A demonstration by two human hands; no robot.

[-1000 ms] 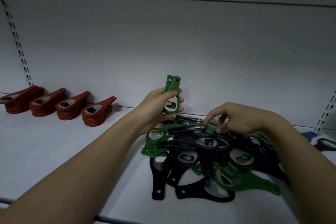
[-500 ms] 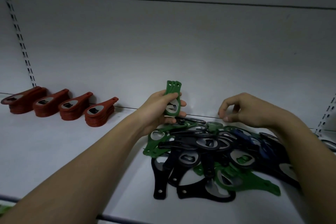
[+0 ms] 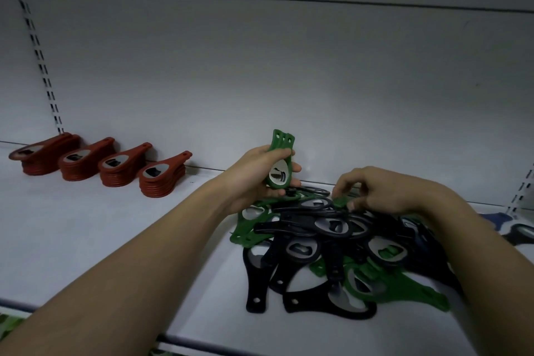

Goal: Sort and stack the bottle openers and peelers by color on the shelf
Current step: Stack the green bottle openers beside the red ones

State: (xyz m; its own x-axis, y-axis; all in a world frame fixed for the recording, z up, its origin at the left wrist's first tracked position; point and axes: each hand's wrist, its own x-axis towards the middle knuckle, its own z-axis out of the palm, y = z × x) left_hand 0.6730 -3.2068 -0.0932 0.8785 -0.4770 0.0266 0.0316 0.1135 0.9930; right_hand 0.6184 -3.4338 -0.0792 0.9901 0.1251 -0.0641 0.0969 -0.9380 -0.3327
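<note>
- On the white metal shelf (image 3: 86, 225), from my head view, my left hand (image 3: 254, 179) is closed around a small upright bunch of green plastic bottle openers (image 3: 281, 163), raised above the shelf.
- My right hand (image 3: 384, 192) pinches, fingers nearly shut, at a green opener's end (image 3: 341, 201) on the tangled heap of black and green openers (image 3: 332, 243); whether it has a grip, I cannot tell.
- Four neat stacks of red openers (image 3: 109, 165) stand against the back wall, well apart.
- Risk, I judge: black handles overlap that green one, so pulling could drag neighbours off the shelf's front edge, or loosen my left-hand bunch.
</note>
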